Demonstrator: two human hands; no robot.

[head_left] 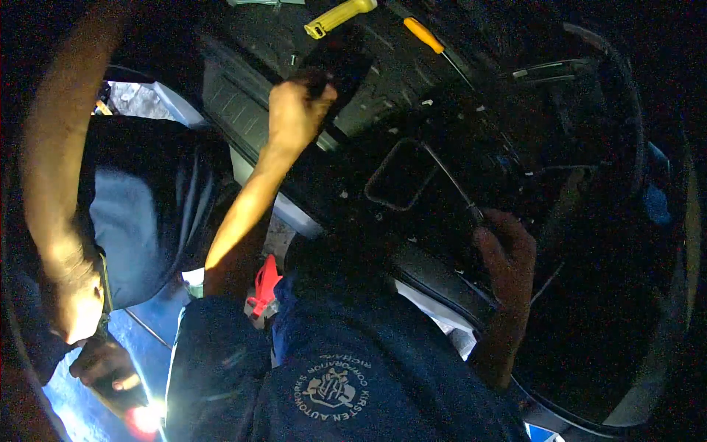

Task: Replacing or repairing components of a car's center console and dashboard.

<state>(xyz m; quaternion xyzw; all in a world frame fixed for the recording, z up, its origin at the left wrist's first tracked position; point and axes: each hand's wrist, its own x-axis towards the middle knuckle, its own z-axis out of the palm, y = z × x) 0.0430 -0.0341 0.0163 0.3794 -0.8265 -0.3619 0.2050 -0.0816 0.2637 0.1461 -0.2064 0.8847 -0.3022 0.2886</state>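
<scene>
My left hand is closed over a dark area of the vehicle's black interior panel; whatever is in its fingers is too dark to make out. Just above it lie a yellow tool or lamp and a small metal bolt. At the right, my right hand grips a long, thin metal tool, angled up-left toward a rounded rectangular opening in the dark floor. An orange-handled screwdriver lies farther up, its shaft pointing down-right.
At the left, a co-worker's arm reaches down beside dark clothing, their hand near a bright light. A red object sits below my left forearm. Door sill edges cross diagonally; dark trim curves along the right.
</scene>
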